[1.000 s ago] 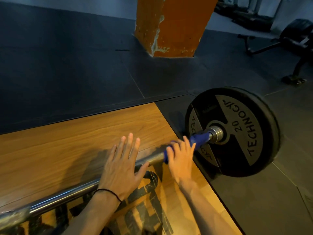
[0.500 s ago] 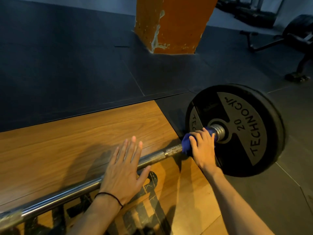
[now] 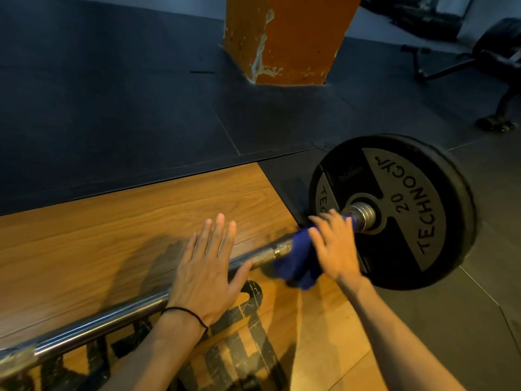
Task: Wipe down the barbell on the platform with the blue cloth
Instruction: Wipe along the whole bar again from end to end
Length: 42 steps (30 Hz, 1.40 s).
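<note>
A steel barbell (image 3: 98,331) lies across the wooden platform (image 3: 112,227), running from the lower left to a black 20 kg plate (image 3: 417,210) on the right. My left hand (image 3: 205,272) rests flat on the shaft with straight fingers. My right hand (image 3: 335,249), blurred by motion, holds the blue cloth (image 3: 293,263) wrapped over the bar just inside the collar by the plate. Part of the cloth hangs bunched below the bar.
Black rubber flooring (image 3: 112,108) surrounds the platform. An orange pillar (image 3: 284,38) with chipped paint stands behind it. A dark bench frame (image 3: 439,63) and other gym gear sit at the far right. A black logo (image 3: 239,348) is printed on the wood near me.
My right hand slid the cloth along the bar toward the plate, then shifted back slightly, with the cloth now hanging loose beneath. My left hand stayed flat on the shaft.
</note>
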Tool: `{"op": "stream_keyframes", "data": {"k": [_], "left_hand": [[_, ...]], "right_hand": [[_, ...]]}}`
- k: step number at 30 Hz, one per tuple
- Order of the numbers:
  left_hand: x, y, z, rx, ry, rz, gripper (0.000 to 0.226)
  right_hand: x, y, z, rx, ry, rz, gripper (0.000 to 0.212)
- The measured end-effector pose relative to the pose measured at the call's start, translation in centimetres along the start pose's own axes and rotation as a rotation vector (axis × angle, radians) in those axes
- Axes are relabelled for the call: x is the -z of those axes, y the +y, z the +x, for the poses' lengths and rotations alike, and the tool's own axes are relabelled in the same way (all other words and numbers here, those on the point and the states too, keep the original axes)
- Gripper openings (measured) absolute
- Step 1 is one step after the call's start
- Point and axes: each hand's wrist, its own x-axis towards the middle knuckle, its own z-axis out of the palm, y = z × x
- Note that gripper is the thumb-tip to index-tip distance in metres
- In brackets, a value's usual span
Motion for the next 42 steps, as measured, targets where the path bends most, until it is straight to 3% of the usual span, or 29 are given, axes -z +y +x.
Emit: {"op": "stream_keyframes", "data": {"k": [3, 7, 12, 14, 18, 23, 25, 29, 31, 34, 37, 39, 42], "left_hand": [[0.3, 0.0, -0.3, -0.01, -0.002, -0.029, 0.082], [1.0, 0.1, -0.6, -0.01, 0.011, -0.038, 0.081], [1.0, -0.9, -1.2, 0.02, 0.018, -0.028, 0.079], [1.0, -1.3, -1.7, 0.029, 0.019, -0.008, 0.077], [1.1, -2.2, -2.3, 0.01, 0.016, -0.008, 0.079], [1.5, -2.5, -2.7, 0.021, 0.02, -0.034, 0.078], [1.7, -2.4, -2.6, 0.031, 0.018, -0.029, 0.078], [1.9, -2.3, -2.4, 0.057, 0.011, -0.02, 0.077], [2.0, -2.5, -2.2, 0.083, 0.003, -0.023, 0.078], [2.3, -2.7, -2.1, 0.106, 0.005, -0.041, 0.081], [2.6, -2.6, -2.5, 0.096, 0.022, -0.043, 0.081], [2.9, -2.7, -2.8, 0.077, 0.011, -0.045, 0.082], [3.0, -3.2, -3.2, 0.052, -0.031, -0.038, 0.085]], "right_hand": [[0.2, 2.0, 1.0, -0.113, 0.002, -0.038, 0.058], [-1.8, -5.5, -1.7, -0.258, 0.159, 0.193, 0.047], [-6.1, -19.2, -8.4, 0.092, 0.165, 0.188, 0.039], [-6.6, -21.0, -9.1, 0.168, 0.115, 0.118, 0.04], [-4.3, -15.5, -6.3, 0.301, 0.015, 0.083, 0.035], [-1.3, -5.8, -2.6, 0.007, 0.051, 0.019, 0.044], [-1.8, -6.1, -2.4, -0.138, 0.077, 0.055, 0.053], [-4.1, -13.8, -3.8, -0.322, 0.185, 0.063, 0.058], [-5.3, -18.5, -5.7, -0.235, 0.176, 0.025, 0.051], [-6.7, -23.5, -9.3, 0.078, 0.048, -0.119, 0.045], [-5.4, -21.4, -9.2, 0.296, -0.039, -0.088, 0.047], [-4.4, -17.5, -7.6, 0.316, -0.076, -0.031, 0.05], [-2.6, -10.7, -5.0, 0.149, -0.058, -0.05, 0.056]]}}
